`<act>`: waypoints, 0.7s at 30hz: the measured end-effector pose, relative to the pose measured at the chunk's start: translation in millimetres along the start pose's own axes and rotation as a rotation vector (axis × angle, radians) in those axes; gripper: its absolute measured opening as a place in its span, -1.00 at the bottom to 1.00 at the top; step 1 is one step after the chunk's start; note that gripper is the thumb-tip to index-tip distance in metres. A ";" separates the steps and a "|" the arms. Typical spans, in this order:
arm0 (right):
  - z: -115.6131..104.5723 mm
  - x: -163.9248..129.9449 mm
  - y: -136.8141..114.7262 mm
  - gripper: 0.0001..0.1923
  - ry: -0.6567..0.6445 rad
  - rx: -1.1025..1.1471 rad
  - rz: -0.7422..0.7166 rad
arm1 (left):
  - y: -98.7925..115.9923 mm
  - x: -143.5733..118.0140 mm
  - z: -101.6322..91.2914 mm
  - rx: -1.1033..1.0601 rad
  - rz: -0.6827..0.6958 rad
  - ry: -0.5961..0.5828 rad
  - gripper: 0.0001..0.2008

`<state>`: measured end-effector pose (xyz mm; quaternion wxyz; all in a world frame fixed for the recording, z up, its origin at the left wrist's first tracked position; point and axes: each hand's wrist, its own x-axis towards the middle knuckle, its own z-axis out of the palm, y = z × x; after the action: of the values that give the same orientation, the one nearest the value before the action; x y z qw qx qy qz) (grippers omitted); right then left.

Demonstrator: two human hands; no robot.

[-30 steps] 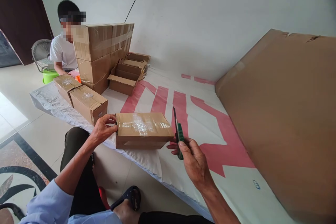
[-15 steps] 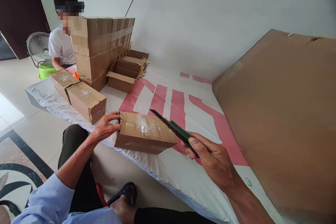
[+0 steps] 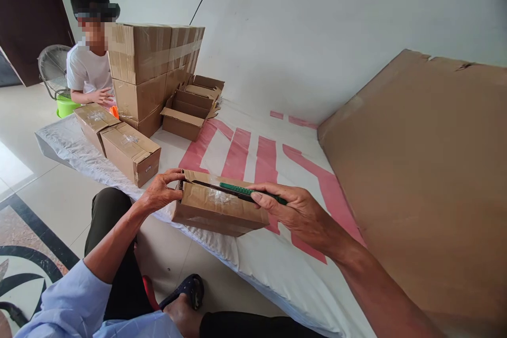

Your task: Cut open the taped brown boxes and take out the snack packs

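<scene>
- The right hand (image 3: 295, 210) is gripping a green-handled utility knife (image 3: 237, 190), fingers closed round the handle, and is laying it flat along the top of a small taped carton (image 3: 216, 206); the blade tip is pointing toward the carton's left end.
- The left hand (image 3: 160, 193) is bracing that same left end, thumb and fingers curled onto the corner — directly in line with the blade.
- The carton is sitting near the front edge of a white sheet with red markings (image 3: 277, 169), just beyond the person's knees, slightly tilted.
- Risk, as judged: if the blade is slipping forward along the glossy tape, it is heading into the left fingers; the smooth tape is offering little bite.
- Risk: the carton is resting on a soft, wrinkled sheet near the edge, so downward pressure is likely to rock it or push it off.
- Risk: a deep cut is likely to be scoring whatever is packed inside — contents are not visible.
- Materials: plain brown corrugated board, boxy, sharp-cornered, with clear shiny tape crumpling along the top seam.
- Surroundings: two like cartons (image 3: 119, 142) are lying to the left, a taller stack (image 3: 150, 68) behind them, a large cardboard sheet (image 3: 420, 179) is leaning at the right, and another person (image 3: 87, 68) is sitting beyond the stack.
</scene>
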<state>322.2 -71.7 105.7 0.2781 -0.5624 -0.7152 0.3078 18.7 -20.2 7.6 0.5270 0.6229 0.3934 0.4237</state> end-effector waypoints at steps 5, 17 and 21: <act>-0.4 3.2 -6.4 -0.50 -0.040 -0.043 -0.042 | 1.5 0.8 1.1 -0.006 0.029 -0.003 -0.44; -8.8 22.1 -18.8 -0.55 -0.134 -0.219 -0.051 | 6.8 3.3 -1.1 0.084 0.049 -0.051 -0.40; -17.0 29.2 -27.2 -0.56 -0.138 -0.284 -0.099 | 9.7 6.2 -2.3 0.102 0.047 -0.070 -0.39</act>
<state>311.4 -45.9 138.9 0.1608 -0.5379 -0.7957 0.2273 19.1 -14.9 18.1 0.4981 0.6723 0.3812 0.3933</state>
